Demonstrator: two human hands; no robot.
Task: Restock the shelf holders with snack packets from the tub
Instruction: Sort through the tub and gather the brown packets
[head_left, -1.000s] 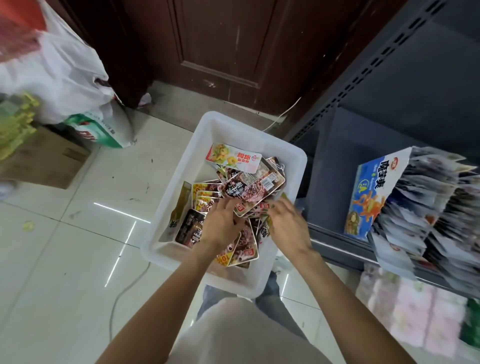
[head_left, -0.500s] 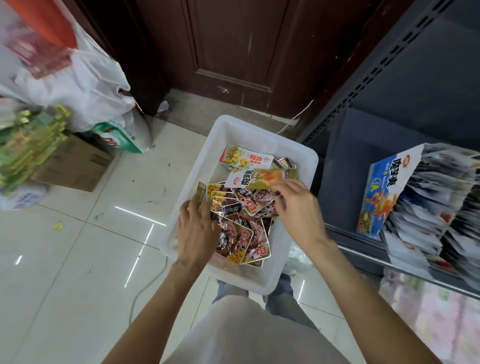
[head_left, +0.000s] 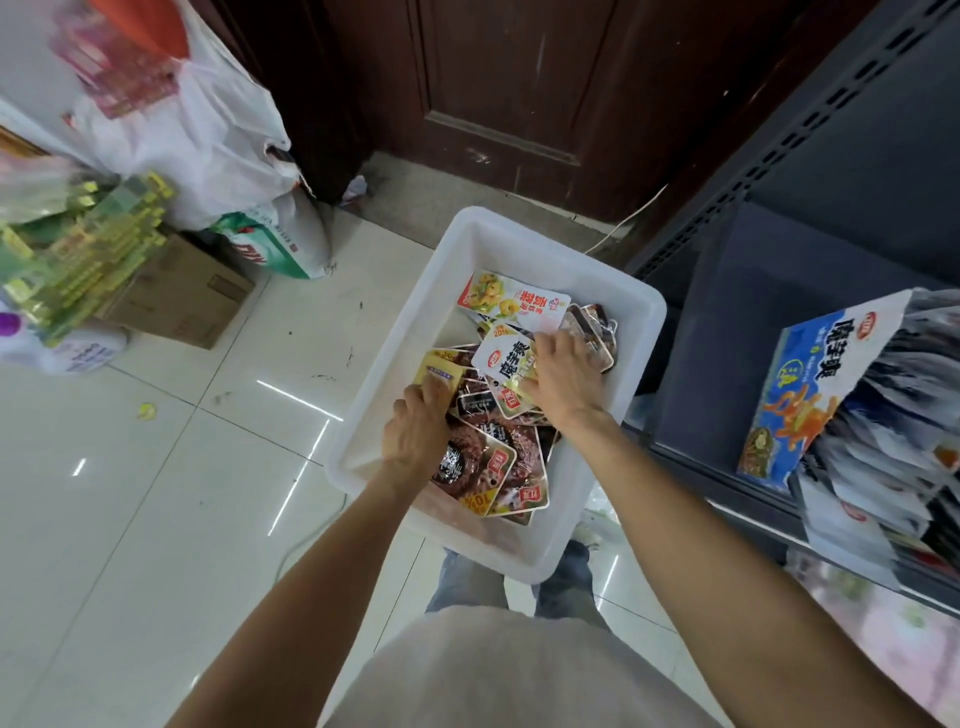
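A white plastic tub stands on the tiled floor, holding several snack packets, mostly dark brown ones. My left hand reaches into the tub and its fingers rest on a small yellow packet. My right hand grips a white packet with black characters above the pile. A white and red packet lies at the tub's far end. On the right, a blue and white shelf holder box on the dark shelf is packed with silver packets.
A dark metal shelf unit runs along the right. A brown wooden door is behind the tub. At left stand a white plastic bag, a cardboard box and green and yellow packets. A white cord trails by the door.
My right hand has lifted a white packet out of the pile and shifted toward the tub's far right. My left hand moved forward onto the yellow packet. The camera view drifted right.
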